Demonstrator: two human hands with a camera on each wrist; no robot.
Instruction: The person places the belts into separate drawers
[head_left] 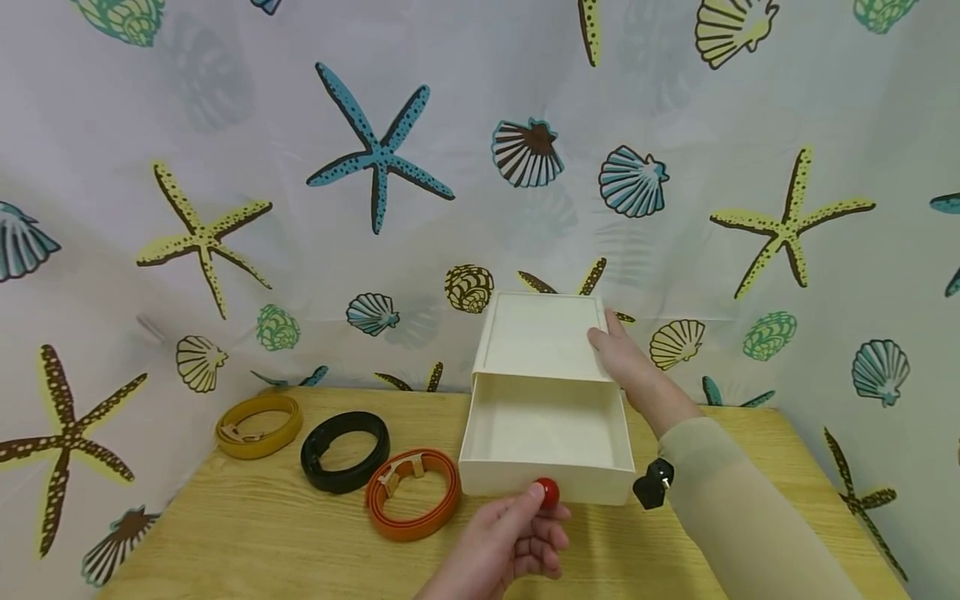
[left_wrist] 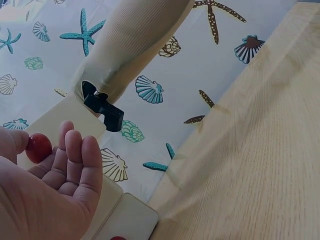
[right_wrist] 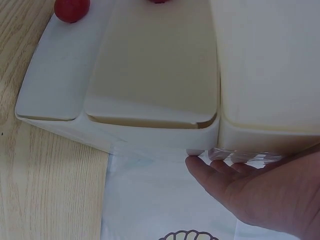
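Observation:
A white drawer box (head_left: 546,333) stands at the back of the table, its drawer (head_left: 551,417) pulled out and the white inside floor showing. My left hand (head_left: 517,537) pinches the round red knob (head_left: 550,493) on the drawer front; the left wrist view shows the same knob (left_wrist: 39,148), other fingers loosely bent. At the box's right side is my right hand (head_left: 622,354), thumb by the top edge. In the right wrist view its fingers (right_wrist: 215,175) lie extended against the side wall. Two fronts (right_wrist: 155,65) with red knobs appear there.
Three coiled belts lie left of the box: yellow (head_left: 258,448), black (head_left: 341,481) and orange (head_left: 412,527). A curtain (head_left: 465,217) printed with shells and starfish hangs behind the wooden table (head_left: 247,525). The right sleeve (head_left: 738,500) carries a black wrist device (head_left: 654,485).

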